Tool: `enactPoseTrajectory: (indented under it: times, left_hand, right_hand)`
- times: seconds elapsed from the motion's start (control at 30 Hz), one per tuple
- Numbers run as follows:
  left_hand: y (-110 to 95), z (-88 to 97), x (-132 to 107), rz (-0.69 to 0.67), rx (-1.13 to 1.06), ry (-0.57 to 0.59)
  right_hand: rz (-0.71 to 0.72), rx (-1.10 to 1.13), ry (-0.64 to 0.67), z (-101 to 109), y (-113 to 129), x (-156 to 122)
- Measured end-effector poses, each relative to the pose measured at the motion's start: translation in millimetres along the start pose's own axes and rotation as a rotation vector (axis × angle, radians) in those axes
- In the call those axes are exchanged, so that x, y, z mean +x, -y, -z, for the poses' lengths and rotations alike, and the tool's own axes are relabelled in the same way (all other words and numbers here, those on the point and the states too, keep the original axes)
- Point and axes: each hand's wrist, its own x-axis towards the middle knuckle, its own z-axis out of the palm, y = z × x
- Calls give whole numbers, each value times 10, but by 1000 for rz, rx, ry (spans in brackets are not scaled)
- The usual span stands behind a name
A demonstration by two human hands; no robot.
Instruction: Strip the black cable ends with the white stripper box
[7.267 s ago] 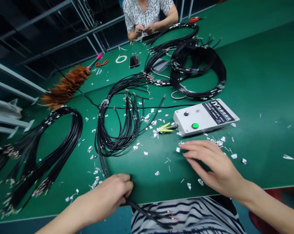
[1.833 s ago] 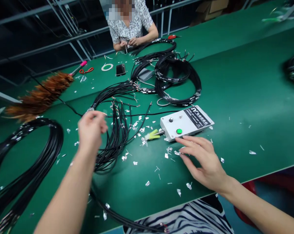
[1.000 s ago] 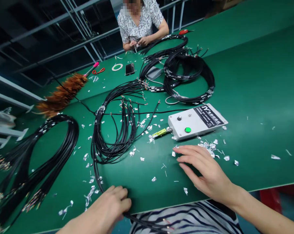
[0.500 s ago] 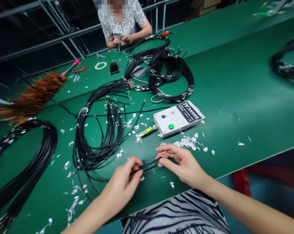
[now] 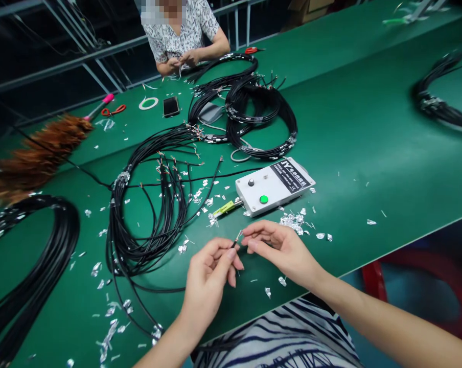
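Note:
My left hand (image 5: 211, 268) pinches the end of a thin black cable (image 5: 235, 239) between thumb and fingers, just above the green table (image 5: 369, 153). My right hand (image 5: 280, 248) meets it from the right, its fingertips closed on the cable's bare tip. A loose bundle of black cables (image 5: 154, 214) lies to the left of my hands. Behind my hands sits a white control box (image 5: 274, 185) with a green button and a yellow-green clip at its left end.
Silver foil scraps (image 5: 294, 221) litter the table. More coiled cable bundles (image 5: 254, 112) lie further back, another (image 5: 24, 276) at the left, one (image 5: 438, 102) at the far right. A feather duster (image 5: 35, 158), phone (image 5: 170, 106) and tape roll lie beyond. A person (image 5: 181, 36) works opposite.
My hands have drawn closer together and lifted slightly; the length of cable shown between them has shortened to just its tip. The view has shifted a little to the right.

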Motion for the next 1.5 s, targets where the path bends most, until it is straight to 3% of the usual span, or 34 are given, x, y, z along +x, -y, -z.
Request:
enactPoseTrajectory:
  times: [0.43, 1.1, 1.3, 1.5]
  left_hand:
    - [4, 30, -30, 3, -44, -23]
    - [36, -10, -69, -29, -72, -96]
    - [5, 17, -25, -17, -88, -26]
    - [79, 14, 9, -70, -64, -171]
  right_hand:
    - [-145, 189, -30, -205, 86, 137]
    - [-114, 310, -34, -403, 10, 68]
    - [-95, 156, -49, -334, -21, 61]
    - [-47, -42, 13, -292, -59, 50]
